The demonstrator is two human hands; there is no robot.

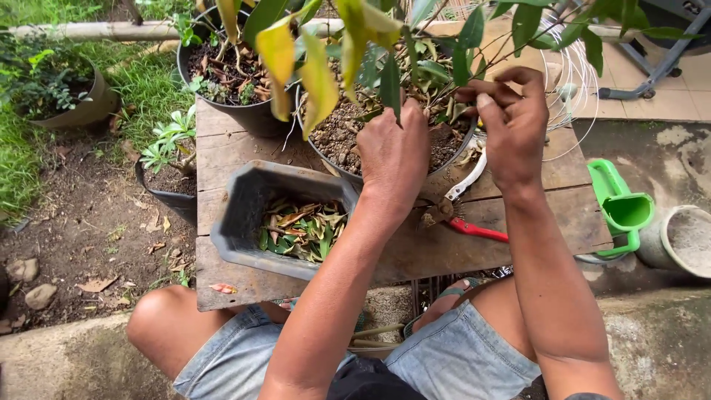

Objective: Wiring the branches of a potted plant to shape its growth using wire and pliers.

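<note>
A black pot (465, 148) filled with soil and dry leaves stands on a worn wooden table (222, 152). My left hand (392, 152) reaches into it among the plant's stems, fingers hidden behind green leaves. My right hand (512, 122) pinches a thin twig of the plant (474, 44) above the pot's right side. Pruning shears (463, 211) with one white and one red handle lie on the table beside the pot. A grey rectangular tub (244, 215) holding cut leaves (300, 230) sits near the table's front, left of my left arm.
A second black pot (222, 89) with a yellow-leaved plant stands at the table's back left. A green watering can (622, 211) and a grey bucket (685, 237) sit on the ground at right. Coiled wire (574, 74) lies at the back right. Grass, dirt and more pots at left.
</note>
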